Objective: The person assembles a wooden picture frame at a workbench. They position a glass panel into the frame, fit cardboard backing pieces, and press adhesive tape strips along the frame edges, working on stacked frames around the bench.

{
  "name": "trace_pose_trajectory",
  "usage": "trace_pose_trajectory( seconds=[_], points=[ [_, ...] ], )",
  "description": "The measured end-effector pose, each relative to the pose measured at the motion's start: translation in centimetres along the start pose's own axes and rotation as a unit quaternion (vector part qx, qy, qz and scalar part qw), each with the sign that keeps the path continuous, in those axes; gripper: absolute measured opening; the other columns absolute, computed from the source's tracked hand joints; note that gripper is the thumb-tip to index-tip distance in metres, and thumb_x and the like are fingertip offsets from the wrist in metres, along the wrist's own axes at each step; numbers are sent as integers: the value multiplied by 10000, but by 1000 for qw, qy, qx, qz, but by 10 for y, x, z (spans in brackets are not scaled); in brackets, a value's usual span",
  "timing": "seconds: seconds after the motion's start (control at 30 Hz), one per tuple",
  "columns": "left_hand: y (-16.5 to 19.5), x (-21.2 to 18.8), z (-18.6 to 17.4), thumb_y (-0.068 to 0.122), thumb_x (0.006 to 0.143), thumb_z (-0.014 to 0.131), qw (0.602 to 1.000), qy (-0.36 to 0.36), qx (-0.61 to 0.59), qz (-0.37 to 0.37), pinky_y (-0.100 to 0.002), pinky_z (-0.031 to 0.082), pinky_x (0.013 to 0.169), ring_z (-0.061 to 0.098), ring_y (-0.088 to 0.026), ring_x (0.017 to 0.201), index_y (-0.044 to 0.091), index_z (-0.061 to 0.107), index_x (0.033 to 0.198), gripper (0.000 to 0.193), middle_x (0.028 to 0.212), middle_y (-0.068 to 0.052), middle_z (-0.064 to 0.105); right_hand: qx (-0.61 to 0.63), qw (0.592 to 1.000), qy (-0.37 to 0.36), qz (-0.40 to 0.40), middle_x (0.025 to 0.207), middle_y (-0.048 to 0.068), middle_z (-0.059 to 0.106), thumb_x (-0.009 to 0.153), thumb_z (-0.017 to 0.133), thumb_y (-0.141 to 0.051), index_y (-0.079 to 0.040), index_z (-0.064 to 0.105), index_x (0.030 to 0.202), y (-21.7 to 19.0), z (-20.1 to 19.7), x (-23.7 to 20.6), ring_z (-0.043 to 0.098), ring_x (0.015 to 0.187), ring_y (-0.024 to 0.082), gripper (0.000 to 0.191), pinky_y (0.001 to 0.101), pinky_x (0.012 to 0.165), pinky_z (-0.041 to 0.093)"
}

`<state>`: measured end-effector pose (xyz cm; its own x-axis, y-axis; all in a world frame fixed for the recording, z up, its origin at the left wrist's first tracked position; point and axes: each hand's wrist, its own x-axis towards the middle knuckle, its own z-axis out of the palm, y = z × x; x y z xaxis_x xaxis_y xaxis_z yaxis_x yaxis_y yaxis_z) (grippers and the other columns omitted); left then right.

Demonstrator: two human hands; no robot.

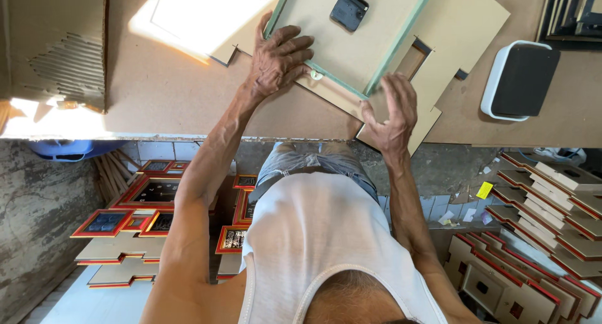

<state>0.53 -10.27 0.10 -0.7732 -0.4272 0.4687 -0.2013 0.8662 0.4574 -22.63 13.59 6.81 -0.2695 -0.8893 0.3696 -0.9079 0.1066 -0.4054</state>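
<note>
A square clock frame (351,45) with a green edge lies back side up on the brown workbench (163,92), a black clock movement (348,9) fixed in its middle. My left hand (279,57) rests flat on the frame's near left corner, fingers spread over the green edge. My right hand (390,114) hovers at the frame's near right corner, fingers apart, holding nothing. Under the frame lie flat cut board panels (439,61), one with a rectangular slot.
A white-rimmed black box (522,81) sits on the bench to the right. Corrugated cardboard (56,48) lies at the left. On the floor below, red-edged frames (147,192) are stacked on the left and more frames (545,230) on the right.
</note>
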Motion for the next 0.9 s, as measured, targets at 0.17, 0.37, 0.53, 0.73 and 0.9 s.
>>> trace_pose_trajectory(
  seconds=[0.17, 0.37, 0.53, 0.73, 0.9],
  points=[
    [3, 1, 2, 486, 1005, 708, 1000, -1, -19, 12, -608, 112, 1261, 553, -221, 1357, 179, 801, 1153, 353, 1307, 58, 736, -29, 995, -7, -97, 1069, 71, 724, 813, 907, -188, -63, 722, 1144, -43, 53, 45, 674, 1048, 265, 400, 427, 905, 539],
    [15, 5, 5, 550, 988, 702, 999, 25, 30, 8, -633, 26, 1265, 562, -191, 1352, 213, 791, 1114, 371, 1281, 92, 739, -65, 987, 52, -141, 859, 15, 654, 836, 889, -247, -98, 705, 945, -53, 56, 60, 638, 802, 200, 261, 373, 651, 496],
    [13, 5, 7, 565, 980, 702, 999, 19, 41, 9, -672, -15, 1250, 508, -193, 1383, 222, 795, 1128, 384, 1299, 115, 732, -84, 985, 38, -144, 786, 11, 624, 889, 854, -278, -107, 698, 897, -51, 63, 60, 611, 746, 189, 232, 375, 617, 478],
    [20, 4, 15, 493, 1007, 730, 996, -4, 81, -35, -676, -78, 1218, 365, -262, 1519, 300, 716, 1193, 269, 1479, 91, 621, -45, 986, -15, -163, 1094, 67, 746, 1008, 741, -263, -112, 737, 1105, 5, 47, 45, 675, 1116, 241, 180, 424, 981, 563],
    [83, -26, 29, 457, 979, 728, 953, 112, 16, -281, -542, 126, 1327, 235, -420, 1559, 139, 207, 1662, 915, 1704, -263, 231, -33, 997, -5, 66, 1328, 231, 678, 994, 787, -336, 14, 649, 1339, 146, -25, 66, 614, 1266, 360, 510, 506, 1093, 478]
  ],
)
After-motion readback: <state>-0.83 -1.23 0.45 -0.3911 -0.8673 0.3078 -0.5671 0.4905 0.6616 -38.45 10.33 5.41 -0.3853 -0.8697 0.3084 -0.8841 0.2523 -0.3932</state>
